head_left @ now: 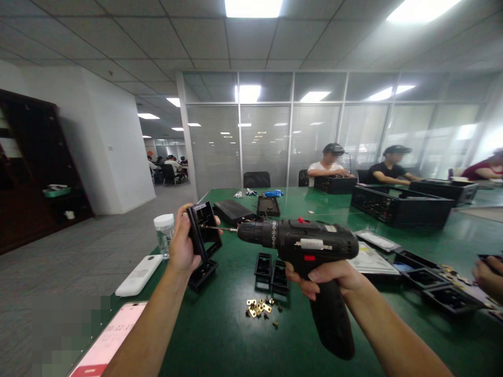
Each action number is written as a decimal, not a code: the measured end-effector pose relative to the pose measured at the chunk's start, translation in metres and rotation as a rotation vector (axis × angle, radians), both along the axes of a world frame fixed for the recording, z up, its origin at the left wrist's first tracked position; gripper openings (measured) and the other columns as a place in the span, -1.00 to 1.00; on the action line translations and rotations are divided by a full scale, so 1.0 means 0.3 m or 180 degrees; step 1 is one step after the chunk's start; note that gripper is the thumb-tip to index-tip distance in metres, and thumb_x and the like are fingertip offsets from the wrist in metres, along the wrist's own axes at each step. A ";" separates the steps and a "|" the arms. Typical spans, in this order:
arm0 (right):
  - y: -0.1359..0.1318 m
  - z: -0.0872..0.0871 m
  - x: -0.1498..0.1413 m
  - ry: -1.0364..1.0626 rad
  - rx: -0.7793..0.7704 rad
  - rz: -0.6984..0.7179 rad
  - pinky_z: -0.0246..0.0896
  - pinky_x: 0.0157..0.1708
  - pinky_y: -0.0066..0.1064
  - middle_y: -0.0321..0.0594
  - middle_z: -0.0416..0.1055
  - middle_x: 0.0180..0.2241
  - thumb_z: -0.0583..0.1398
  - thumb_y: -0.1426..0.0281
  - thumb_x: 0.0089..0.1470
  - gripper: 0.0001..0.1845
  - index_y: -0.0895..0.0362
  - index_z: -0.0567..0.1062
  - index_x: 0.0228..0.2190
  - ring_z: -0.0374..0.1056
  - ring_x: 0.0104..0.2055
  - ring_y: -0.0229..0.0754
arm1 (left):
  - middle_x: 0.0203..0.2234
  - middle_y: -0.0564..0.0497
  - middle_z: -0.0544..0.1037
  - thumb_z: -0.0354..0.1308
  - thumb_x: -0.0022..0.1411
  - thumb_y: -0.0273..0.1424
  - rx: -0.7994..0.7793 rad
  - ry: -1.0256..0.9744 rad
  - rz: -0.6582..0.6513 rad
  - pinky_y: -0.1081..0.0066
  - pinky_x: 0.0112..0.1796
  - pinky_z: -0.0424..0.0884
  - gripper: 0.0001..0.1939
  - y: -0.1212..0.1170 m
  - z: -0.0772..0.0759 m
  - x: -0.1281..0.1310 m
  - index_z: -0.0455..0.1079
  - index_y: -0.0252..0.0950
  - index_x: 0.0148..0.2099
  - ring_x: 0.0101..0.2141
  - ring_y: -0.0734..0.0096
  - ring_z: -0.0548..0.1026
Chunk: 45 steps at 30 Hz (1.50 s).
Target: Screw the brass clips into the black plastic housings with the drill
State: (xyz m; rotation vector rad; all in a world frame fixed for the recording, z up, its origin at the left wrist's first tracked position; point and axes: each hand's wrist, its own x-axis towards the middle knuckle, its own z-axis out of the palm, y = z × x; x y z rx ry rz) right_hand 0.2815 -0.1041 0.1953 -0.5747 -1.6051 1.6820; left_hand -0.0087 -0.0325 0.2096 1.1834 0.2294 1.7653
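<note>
My left hand [184, 243] grips a black plastic frame [212, 250], tilted up above the table. In my right hand [326, 277] is a black cordless drill [298, 238], its fingers wrapped around the handle. The drill's long thin bit [222, 228] points left and its tip reaches the inner side of the frame; whether a screw sits there I cannot make out. Beneath the raised frame lies another black plastic frame [203, 274]. Two more small black frames [262, 267] rest below the drill. Nearer to me is a small pile of brass plates and screws [259, 308].
On the left edge of the green table [220, 335] are a clear jar [164, 235], a white power bank [139, 275] and a phone [113, 335]. More black frames [448, 298] and another person's hand [487, 272] are at right. Black cases [401, 207] stand farther back.
</note>
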 end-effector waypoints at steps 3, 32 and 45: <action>-0.008 0.007 -0.005 -0.0001 -0.0028 0.0021 0.20 -0.53 -0.40 -0.14 0.31 -0.42 0.35 0.17 -0.20 -0.65 0.08 0.56 -0.34 0.14 -0.57 -0.36 | -0.36 0.05 0.59 0.32 0.11 -0.06 -0.0029 0.0014 -0.0011 0.28 -0.43 0.58 -0.50 0.003 -0.001 -0.001 0.20 -0.14 -0.05 -0.33 0.19 0.63; 0.033 -0.020 -0.030 0.0120 -0.0469 -0.0142 0.20 -0.52 -0.43 -0.09 0.39 -0.32 0.32 0.30 -0.15 -0.64 0.13 0.59 -0.23 0.14 -0.51 -0.34 | -0.49 -0.09 0.58 -0.18 0.44 -0.17 -0.1194 -0.0238 -0.0494 0.29 -0.43 0.56 -0.56 0.075 -0.054 0.058 0.43 -0.35 -0.12 -0.49 0.27 0.60; 0.021 0.008 0.004 0.0204 -0.0386 -0.0185 0.21 -0.51 -0.46 -0.09 0.42 -0.29 0.33 0.30 -0.16 -0.62 0.16 0.60 -0.22 0.16 -0.52 -0.38 | -0.41 -0.07 0.60 -0.13 0.43 -0.21 -0.1301 -0.0546 -0.0477 0.13 -0.35 0.58 -0.62 0.081 -0.049 0.051 0.43 -0.33 -0.17 -0.41 0.20 0.62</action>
